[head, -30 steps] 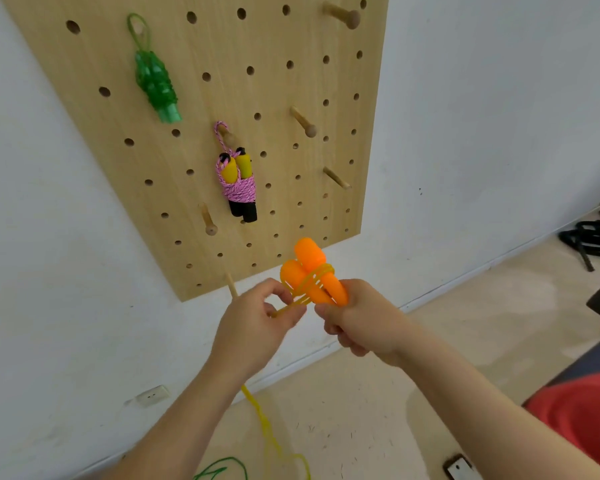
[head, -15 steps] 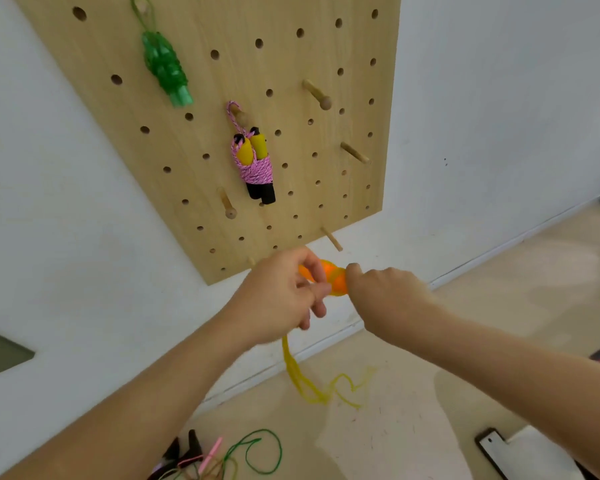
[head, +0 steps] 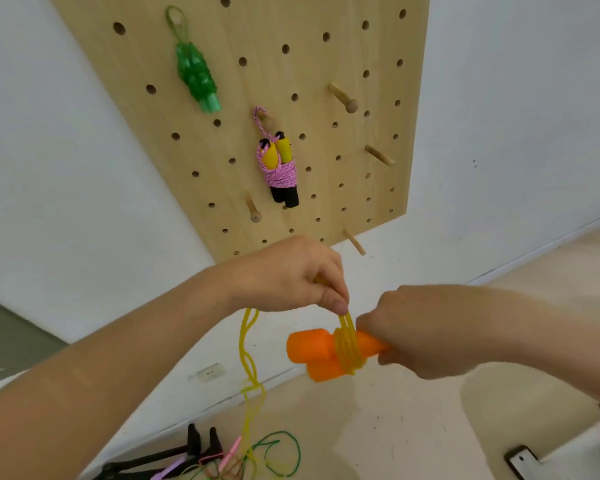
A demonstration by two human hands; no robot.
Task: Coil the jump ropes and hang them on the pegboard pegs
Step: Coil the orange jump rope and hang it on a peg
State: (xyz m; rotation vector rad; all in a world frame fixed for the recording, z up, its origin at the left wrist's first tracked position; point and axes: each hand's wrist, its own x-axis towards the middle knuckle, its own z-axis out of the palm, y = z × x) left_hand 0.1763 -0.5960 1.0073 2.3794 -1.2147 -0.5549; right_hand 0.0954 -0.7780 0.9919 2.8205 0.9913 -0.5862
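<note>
- Grips the orange handles (head: 309, 355) in the right hand (head: 426, 330), low under the pegboard (head: 222, 109); tipped sideways now, upright a second ago.
- Pinches the yellow rope (head: 349, 349) in the left hand (head: 288, 275) just above the handles, drawing a turn tight over several wraps.
- Leaves a long tail trailing to the floor (head: 413, 427): coiling likely unfinished, hanging still to come.
- Could take the free peg (head: 343, 97) right of the pink bundle (head: 279, 173).

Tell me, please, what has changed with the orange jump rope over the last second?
The right-hand grip has tipped the orange handles from upright to sideways, pointing left. The left-hand grip has moved above them, pinching the yellow cord taut upward. Unchanged: both hold on; green rope and pink rope hang on the pegboard.
</note>
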